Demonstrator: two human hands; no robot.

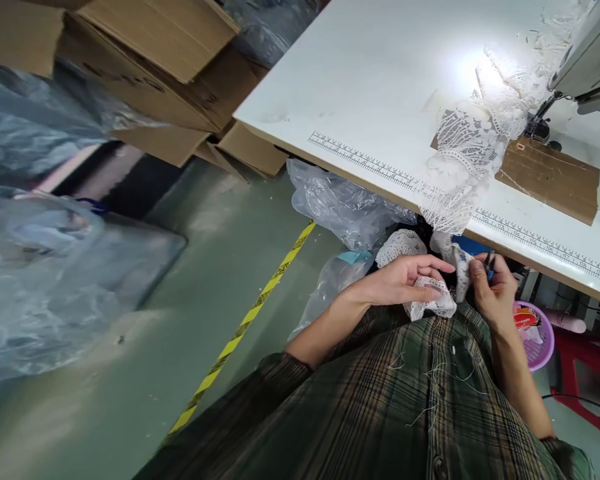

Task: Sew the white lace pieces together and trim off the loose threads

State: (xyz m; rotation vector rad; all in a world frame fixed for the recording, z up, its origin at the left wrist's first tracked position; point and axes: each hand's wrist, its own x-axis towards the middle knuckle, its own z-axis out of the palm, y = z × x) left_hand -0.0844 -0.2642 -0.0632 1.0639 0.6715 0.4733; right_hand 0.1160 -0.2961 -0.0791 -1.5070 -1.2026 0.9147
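Above my lap, my left hand [397, 280] has its thumb over a piece of white lace [437, 305], with the index finger stretched out to the right. My right hand [495, 293] is closed on small thread snips [489, 265] with dark tips and a bit of blue. Its thumb lies at the edge of a hanging strip of lace [463, 270]; whether it pinches the strip I cannot tell. More white lace [463, 160] runs down over the table edge from beside the sewing machine [587, 60]. Loose threads cling to my plaid shirt.
The white table [360, 87] has a printed ruler [370, 157] along its front edge. Cardboard [555, 177] lies by the machine. A purple basket [545, 347] and a red stool [573, 373] stand right. Cardboard boxes [145, 87] and plastic bags [45, 280] fill the left.
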